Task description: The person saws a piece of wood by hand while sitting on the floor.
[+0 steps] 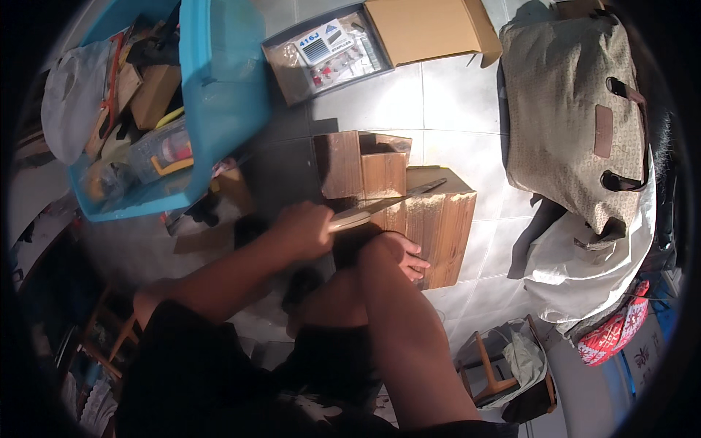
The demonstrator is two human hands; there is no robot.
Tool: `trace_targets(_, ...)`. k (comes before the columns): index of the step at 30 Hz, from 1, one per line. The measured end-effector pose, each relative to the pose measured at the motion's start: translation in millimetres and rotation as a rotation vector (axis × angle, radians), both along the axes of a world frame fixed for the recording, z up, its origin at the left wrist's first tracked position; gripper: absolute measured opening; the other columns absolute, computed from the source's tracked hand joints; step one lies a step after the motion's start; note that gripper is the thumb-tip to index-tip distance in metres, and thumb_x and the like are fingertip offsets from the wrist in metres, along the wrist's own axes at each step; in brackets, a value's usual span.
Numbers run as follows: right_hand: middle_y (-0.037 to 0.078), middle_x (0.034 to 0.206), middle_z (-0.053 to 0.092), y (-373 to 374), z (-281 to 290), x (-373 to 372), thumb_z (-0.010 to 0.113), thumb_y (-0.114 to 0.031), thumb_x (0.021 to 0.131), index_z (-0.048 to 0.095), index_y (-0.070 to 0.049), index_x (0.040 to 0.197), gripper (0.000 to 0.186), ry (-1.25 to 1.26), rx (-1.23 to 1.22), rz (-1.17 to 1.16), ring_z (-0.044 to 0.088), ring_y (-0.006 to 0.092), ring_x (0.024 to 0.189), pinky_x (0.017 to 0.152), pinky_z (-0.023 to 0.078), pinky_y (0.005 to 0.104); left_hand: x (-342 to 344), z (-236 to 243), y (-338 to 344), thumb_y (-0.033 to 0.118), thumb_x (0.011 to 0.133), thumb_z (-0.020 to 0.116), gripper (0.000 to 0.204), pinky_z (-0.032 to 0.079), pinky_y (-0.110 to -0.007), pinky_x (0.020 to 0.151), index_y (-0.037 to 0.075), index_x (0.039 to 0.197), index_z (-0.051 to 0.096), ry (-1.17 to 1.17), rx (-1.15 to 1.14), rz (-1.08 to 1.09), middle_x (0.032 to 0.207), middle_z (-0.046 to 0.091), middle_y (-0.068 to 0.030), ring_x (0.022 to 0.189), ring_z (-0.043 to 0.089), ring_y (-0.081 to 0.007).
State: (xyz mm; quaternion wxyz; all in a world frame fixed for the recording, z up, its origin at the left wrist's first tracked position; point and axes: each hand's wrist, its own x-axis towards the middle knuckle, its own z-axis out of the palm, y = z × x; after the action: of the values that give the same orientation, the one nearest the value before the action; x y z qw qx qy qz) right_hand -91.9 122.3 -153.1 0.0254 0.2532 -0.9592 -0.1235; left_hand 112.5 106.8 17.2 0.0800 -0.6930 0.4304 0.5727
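My left hand (305,228) is closed round the pale handle of a long, narrow-bladed tool (409,194), whose blade lies slanting along the top edge of a brown wooden block (445,241). My right hand (401,259) rests on the block's face, below the blade, with its fingers apart and partly shaded by my forearm. Pale, rough crumbs or chipped wood show along that top edge. Smaller stepped wooden pieces (383,175) stand just behind, touching or very close to the block; which, I cannot tell.
A blue plastic bin (226,109) full of tools and packages is at upper left. An open cardboard box (431,29) holding small packs lies beyond the wood. A beige bag (562,109) on white cloth (584,270) is at right, a small wooden stool (485,361) lower right.
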Motion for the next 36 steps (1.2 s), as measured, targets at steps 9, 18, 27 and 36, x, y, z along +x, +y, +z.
trace_targets(9, 0.019, 0.171, 0.016, -15, 25, 19, 0.04, -0.036, 0.104, 0.028, -0.014, 0.164, 0.065, -0.013, -0.008, -0.065, 0.013, 0.0396, 0.158, 0.125, 0.013, 0.0593, -1, 0, 17, 0.021, 0.078, 0.068, 0.022, 0.056, -0.053, 0.08, 0.001, 0.086, 0.07, -0.051, -0.152, -0.037, 0.086, 0.071, -0.0243, 0.085, 0.069, -0.0453)
trace_targets(18, 0.019, 0.171, 0.016, -11, 20, 9, 0.04, -0.036, 0.104, 0.028, -0.013, 0.164, 0.065, -0.028, 0.001, -0.118, 0.013, 0.0401, 0.158, 0.125, 0.013, 0.0594, 44, 35, 49, 0.016, 0.079, 0.068, 0.022, 0.057, -0.051, 0.081, -0.002, 0.092, 0.073, -0.099, 0.01, 0.044, 0.088, 0.072, -0.0256, 0.09, 0.07, -0.045)
trace_targets(27, 0.02, 0.171, 0.016, -16, 11, 1, 0.04, -0.035, 0.104, 0.028, -0.013, 0.163, 0.065, -0.08, -0.024, -0.087, 0.013, 0.0405, 0.158, 0.125, 0.013, 0.0596, 52, 60, 32, 0.018, 0.08, 0.064, 0.021, 0.055, -0.053, 0.081, 0.003, 0.09, 0.073, 0.0, 0.048, 0.034, 0.086, 0.072, -0.0241, 0.086, 0.07, -0.0443)
trace_targets(36, 0.02, 0.171, 0.016, -27, 29, 18, 0.04, -0.035, 0.104, 0.028, -0.013, 0.163, 0.065, -0.033, -0.018, 0.059, 0.014, 0.041, 0.158, 0.125, 0.014, 0.0598, -23, -22, -13, 0.016, 0.08, 0.063, 0.022, 0.057, -0.052, 0.088, 0.0, 0.092, 0.072, 0.047, -0.032, 0.102, 0.096, 0.073, -0.0231, 0.102, 0.071, -0.0432)
